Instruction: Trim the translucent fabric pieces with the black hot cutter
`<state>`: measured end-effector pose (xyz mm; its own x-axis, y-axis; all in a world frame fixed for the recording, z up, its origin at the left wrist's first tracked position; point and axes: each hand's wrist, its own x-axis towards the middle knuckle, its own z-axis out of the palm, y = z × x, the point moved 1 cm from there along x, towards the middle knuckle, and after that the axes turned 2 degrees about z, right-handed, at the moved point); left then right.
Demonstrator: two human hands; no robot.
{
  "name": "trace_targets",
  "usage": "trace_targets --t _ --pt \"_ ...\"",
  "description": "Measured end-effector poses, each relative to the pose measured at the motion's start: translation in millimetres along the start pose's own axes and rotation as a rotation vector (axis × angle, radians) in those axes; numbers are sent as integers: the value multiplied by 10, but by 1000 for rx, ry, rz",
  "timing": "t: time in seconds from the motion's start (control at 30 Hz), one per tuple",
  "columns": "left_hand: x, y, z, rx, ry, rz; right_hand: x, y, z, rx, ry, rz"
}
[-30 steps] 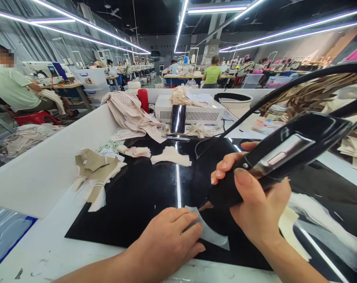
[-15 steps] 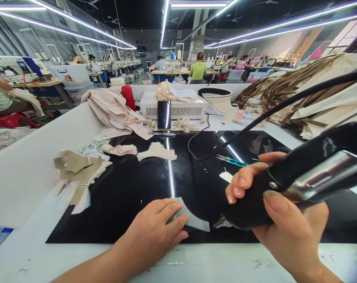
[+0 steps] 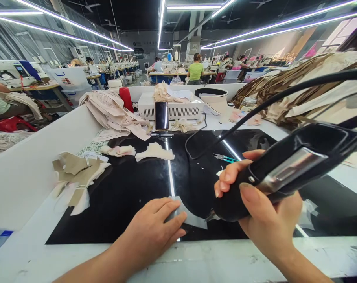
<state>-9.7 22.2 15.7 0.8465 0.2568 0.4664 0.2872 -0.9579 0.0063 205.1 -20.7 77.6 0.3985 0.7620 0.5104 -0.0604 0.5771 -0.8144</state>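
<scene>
In the head view, my left hand [image 3: 155, 224] lies flat, fingers slightly spread, pressing a translucent curved piece [image 3: 193, 217] onto the glossy black mat [image 3: 122, 196]. My right hand [image 3: 261, 200] is wrapped around a black handheld tool [image 3: 287, 165], tilted so its metal tip [image 3: 212, 215] points down at the right end of that piece; whether they touch I can't tell. Beyond my right fingers lie small teal-handled snips [image 3: 225, 158], and farther left a cream fabric piece [image 3: 154, 151].

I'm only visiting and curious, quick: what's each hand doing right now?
Left hand: open, fingers resting on the pale translucent piece.
Right hand: closed around the black handheld tool.
</scene>
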Motion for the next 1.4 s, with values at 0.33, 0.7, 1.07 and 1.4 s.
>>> trace_targets --t 0.33,0.7,1.07,1.4 --pt "8 1 -3 -1 -1 3 10 -40 -14 -8 25 1" --pt "-4 -8 2 -31 -14 -23 -47 -76 7 0 2 21" --pt "8 -129 -200 -352 58 -221 -15 -137 225 -28 -5 -62" --pt "-384 -339 -466 -342 -41 -508 -25 131 826 72 -75 33"
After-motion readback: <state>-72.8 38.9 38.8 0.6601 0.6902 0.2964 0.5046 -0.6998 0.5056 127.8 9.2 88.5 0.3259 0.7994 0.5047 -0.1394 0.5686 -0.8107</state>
